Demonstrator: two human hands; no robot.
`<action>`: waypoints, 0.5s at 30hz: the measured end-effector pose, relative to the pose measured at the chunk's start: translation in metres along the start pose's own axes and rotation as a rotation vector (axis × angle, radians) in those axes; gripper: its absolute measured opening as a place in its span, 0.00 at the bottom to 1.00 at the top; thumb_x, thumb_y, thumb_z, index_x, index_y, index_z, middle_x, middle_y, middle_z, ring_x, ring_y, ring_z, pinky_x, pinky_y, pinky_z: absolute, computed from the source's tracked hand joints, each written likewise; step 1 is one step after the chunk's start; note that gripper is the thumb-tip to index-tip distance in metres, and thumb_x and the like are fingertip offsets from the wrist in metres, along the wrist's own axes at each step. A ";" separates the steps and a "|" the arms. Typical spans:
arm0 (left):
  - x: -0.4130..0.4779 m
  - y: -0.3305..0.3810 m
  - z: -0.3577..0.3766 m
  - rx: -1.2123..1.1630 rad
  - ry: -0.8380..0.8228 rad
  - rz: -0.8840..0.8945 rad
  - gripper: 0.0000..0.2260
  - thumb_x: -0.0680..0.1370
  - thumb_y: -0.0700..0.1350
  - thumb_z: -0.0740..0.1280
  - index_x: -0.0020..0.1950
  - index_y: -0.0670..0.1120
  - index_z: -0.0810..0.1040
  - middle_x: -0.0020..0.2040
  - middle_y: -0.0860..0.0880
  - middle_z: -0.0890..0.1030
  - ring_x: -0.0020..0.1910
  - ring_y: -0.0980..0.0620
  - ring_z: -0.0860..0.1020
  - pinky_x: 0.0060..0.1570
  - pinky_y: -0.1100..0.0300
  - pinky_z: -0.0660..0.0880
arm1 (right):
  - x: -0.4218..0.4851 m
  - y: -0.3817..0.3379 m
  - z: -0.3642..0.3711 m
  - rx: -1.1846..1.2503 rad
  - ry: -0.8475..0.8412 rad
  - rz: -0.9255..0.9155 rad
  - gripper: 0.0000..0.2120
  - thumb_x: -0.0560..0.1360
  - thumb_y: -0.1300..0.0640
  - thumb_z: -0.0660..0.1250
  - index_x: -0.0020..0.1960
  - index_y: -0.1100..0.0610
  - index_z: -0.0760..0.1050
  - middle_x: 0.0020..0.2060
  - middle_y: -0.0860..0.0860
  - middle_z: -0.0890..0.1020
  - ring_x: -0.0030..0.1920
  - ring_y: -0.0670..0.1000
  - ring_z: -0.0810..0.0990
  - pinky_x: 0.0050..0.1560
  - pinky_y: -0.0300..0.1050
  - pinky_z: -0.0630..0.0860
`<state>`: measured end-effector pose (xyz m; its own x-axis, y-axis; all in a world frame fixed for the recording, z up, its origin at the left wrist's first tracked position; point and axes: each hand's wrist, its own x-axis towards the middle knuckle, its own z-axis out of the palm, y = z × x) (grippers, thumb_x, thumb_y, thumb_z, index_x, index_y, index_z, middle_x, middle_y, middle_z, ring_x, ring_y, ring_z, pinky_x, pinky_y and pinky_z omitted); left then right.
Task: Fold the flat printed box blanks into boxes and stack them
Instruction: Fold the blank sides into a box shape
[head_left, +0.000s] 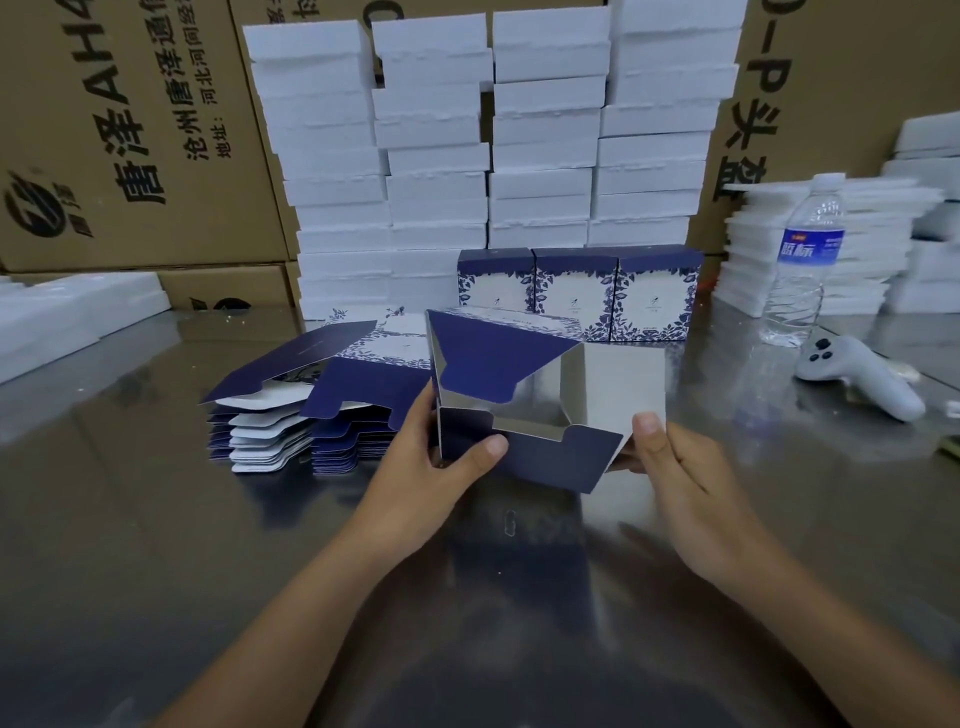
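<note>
Left hand (441, 457): grips the left wall of the box (519, 384), thumb pressed on the near flap.
Right hand (680, 478): pinches the right wall, thumb on the inner face, fingers behind.
Box position: between both hands, over the steel table (156, 519).
Box state: opened into a tube, end flaps not yet tucked.
Heading: open mouth faces 6 o'clock and upward; long axis appears to run 6 to 12.
Done: three finished boxes (576, 296) in a row at 12 o'clock.
Left: thick pile of blanks (311, 395) at 10 o'clock; most of the work likely remains.
Nearby: bottle (802, 260) at 2 o'clock.
</note>
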<state>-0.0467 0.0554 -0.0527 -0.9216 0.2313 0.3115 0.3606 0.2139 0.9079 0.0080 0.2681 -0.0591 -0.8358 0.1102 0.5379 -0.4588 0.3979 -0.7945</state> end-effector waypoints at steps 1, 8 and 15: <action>-0.001 0.001 0.000 0.027 0.009 0.002 0.31 0.59 0.67 0.67 0.59 0.60 0.69 0.47 0.73 0.77 0.44 0.71 0.76 0.44 0.77 0.72 | -0.001 -0.001 0.000 -0.045 -0.007 -0.018 0.23 0.78 0.41 0.50 0.40 0.50 0.80 0.40 0.42 0.85 0.43 0.42 0.82 0.48 0.40 0.76; -0.004 0.007 0.002 0.114 0.126 0.042 0.36 0.63 0.66 0.66 0.68 0.58 0.62 0.50 0.76 0.73 0.45 0.80 0.69 0.40 0.83 0.65 | -0.002 -0.004 0.005 -0.142 -0.033 -0.122 0.37 0.74 0.29 0.46 0.39 0.61 0.76 0.38 0.53 0.81 0.39 0.51 0.78 0.43 0.47 0.73; -0.001 0.010 0.003 -0.172 0.185 -0.099 0.12 0.79 0.42 0.64 0.62 0.45 0.75 0.52 0.49 0.80 0.38 0.56 0.83 0.36 0.64 0.80 | 0.001 -0.002 0.002 -0.059 0.156 -0.010 0.27 0.72 0.33 0.50 0.43 0.54 0.77 0.39 0.45 0.82 0.39 0.45 0.79 0.43 0.44 0.74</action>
<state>-0.0417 0.0605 -0.0446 -0.9675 0.0370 0.2502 0.2520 0.0588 0.9659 0.0075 0.2653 -0.0572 -0.7722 0.2443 0.5866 -0.4445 0.4521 -0.7734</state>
